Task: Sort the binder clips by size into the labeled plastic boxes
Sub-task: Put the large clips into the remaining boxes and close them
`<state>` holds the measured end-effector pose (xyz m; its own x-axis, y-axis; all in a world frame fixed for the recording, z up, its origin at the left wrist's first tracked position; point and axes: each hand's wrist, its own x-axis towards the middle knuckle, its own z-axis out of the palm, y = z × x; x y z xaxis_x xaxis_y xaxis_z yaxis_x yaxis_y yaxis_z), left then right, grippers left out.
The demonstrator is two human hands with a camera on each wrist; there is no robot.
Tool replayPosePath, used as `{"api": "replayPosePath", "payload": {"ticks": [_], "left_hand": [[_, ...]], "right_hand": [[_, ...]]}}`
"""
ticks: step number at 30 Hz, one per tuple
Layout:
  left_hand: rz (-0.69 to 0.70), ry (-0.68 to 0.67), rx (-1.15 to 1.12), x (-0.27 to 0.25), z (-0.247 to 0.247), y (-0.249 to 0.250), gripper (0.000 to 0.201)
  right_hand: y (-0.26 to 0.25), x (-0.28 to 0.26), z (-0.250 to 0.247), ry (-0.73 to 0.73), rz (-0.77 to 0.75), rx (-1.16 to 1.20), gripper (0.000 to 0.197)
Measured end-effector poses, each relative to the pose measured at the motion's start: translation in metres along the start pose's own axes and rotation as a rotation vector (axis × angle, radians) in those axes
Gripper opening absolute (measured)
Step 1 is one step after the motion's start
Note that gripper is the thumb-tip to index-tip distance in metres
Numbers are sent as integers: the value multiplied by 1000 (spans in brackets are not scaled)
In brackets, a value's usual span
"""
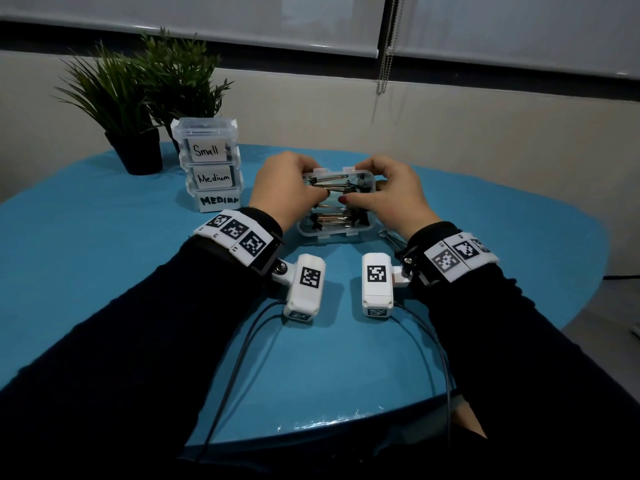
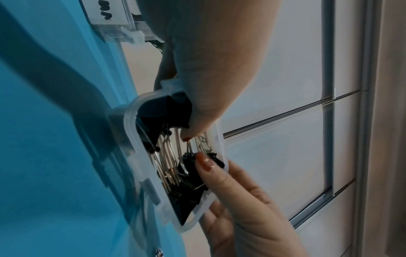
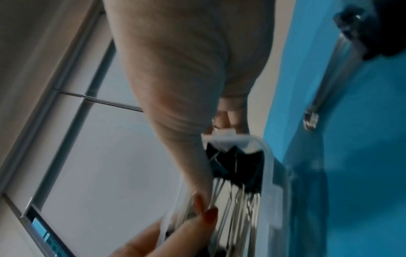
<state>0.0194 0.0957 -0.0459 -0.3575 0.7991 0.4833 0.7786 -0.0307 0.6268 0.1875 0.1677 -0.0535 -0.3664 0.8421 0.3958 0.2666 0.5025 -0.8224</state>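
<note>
On the blue counter, at about ten o'clock from the hands, stands a stack of three clear boxes labelled "Small", "Medium" and "MEDIUM" from top to bottom, all lidded. Just behind the stack, at eleven o'clock, are two potted plants. A lone binder clip lies on the counter at four o'clock from the open box, partly hidden by the right wrist. Two wrist-worn cameras and their cables hang over the near counter.

The open clear box sits at the centre, packed with black binder clips whose silver wire handles overlap. Its transparent lid is raised at twelve o'clock. The left hand curls round the lid's left end, thumb on the near edge. The right hand curls round the right end, thumb meeting the left thumb over the clips. The hands cover much of the box's middle.
</note>
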Motion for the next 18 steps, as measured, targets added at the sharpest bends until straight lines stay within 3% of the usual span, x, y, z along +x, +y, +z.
{"api": "replayPosePath", "payload": {"ticks": [3, 5, 8, 10, 12, 14, 18], "left_hand": [[-5, 33, 23, 0, -1, 0, 18], [-3, 38, 34, 0, -1, 0, 17], [-8, 30, 40, 1, -1, -1, 16], [-8, 19, 34, 0, -1, 0, 16], [-9, 16, 18, 0, -1, 0, 16], [-24, 12, -9, 0, -1, -1, 17], [-60, 7, -70, 1, 1, -2, 18]], "right_hand": [[-4, 2, -13, -36, 32, 150, 40], [-2, 7, -26, 96, 73, 174, 29], [11, 13, -45, 236, 229, -48, 24], [17, 9, -55, 65, 414, -293, 31], [13, -3, -58, -178, 558, -435, 49], [9, -8, -58, -302, 586, -501, 64], [1, -9, -51, -344, 516, -551, 33]]}}
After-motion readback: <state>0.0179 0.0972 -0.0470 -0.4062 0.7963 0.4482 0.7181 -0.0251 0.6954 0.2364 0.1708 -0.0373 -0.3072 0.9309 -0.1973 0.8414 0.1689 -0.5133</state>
